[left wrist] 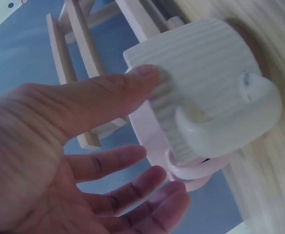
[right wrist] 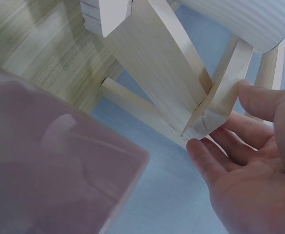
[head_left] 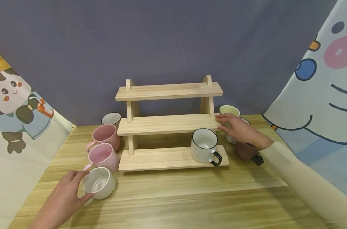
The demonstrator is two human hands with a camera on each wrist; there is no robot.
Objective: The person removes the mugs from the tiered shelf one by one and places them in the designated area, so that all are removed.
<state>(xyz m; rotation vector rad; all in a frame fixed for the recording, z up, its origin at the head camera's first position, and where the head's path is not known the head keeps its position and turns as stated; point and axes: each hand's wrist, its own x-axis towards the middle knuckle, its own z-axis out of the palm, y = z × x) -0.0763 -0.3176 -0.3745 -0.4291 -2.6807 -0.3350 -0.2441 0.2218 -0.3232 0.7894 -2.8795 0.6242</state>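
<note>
My left hand (head_left: 63, 195) is at the white ribbed mug (head_left: 106, 187) on the table's left. In the left wrist view the thumb (left wrist: 145, 73) lies against the mug near its rim, while the fingers (left wrist: 147, 187) are loosely spread beside it. On the right, my right hand (head_left: 238, 131) holds the end of the middle board of a three-tier wooden shelf (head_left: 162, 123). The right wrist view shows its thumb on one side of the board end (right wrist: 215, 117) and fingers on the other. A white mug (head_left: 200, 152) with black rim and handle stands on the bottom tier.
Left of the shelf stand a light pink mug (head_left: 113, 162), a darker pink mug (head_left: 112, 140) and a dark-rimmed white mug (head_left: 112, 118). On the right are a pale green mug (head_left: 229, 110), a partly hidden white mug (head_left: 230, 139) and a brown mug (head_left: 245, 152).
</note>
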